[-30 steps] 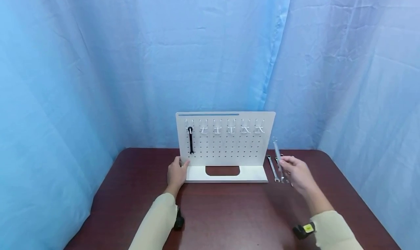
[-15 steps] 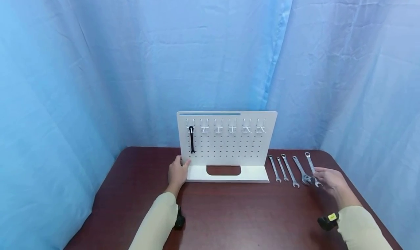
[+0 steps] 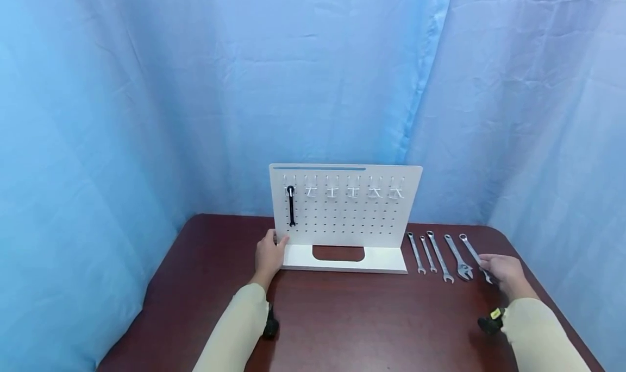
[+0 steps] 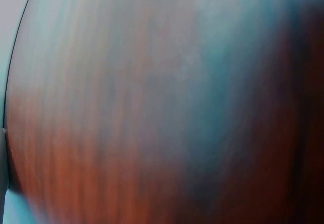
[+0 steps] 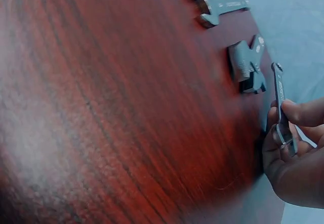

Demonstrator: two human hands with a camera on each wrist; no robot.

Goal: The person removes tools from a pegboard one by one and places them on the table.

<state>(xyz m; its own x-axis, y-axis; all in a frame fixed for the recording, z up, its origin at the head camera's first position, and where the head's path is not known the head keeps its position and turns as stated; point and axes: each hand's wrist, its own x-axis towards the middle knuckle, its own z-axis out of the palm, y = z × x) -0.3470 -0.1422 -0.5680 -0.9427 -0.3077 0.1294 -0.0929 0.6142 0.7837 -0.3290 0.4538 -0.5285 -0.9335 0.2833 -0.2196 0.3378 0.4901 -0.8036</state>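
Observation:
A white pegboard stand (image 3: 344,239) stands upright on the table. My left hand (image 3: 268,256) grips its lower left edge, thumb in front and fingers partly hidden behind. A black wrench (image 3: 292,209) hangs from the leftmost hook. At the right end of a row of wrenches, my right hand (image 3: 505,270) pinches a silver combination wrench (image 3: 470,248) near its lower end; the right wrist view shows the thumb and fingers around this wrench (image 5: 280,92). An adjustable wrench (image 3: 457,257) lies just left of it. The left wrist view is blurred and shows no clear hand.
Several silver combination wrenches (image 3: 439,257) lie between the stand and the adjustable wrench. White hooks (image 3: 353,192) line the upper pegboard. The dark red table (image 3: 371,317) has its right edge close to my right hand. Blue curtains (image 3: 313,89) surround the table.
My right hand has carried the combination wrench from beside the pegboard to the right end of the row and lowered it. The left hand stays on the stand. The view has shifted slightly.

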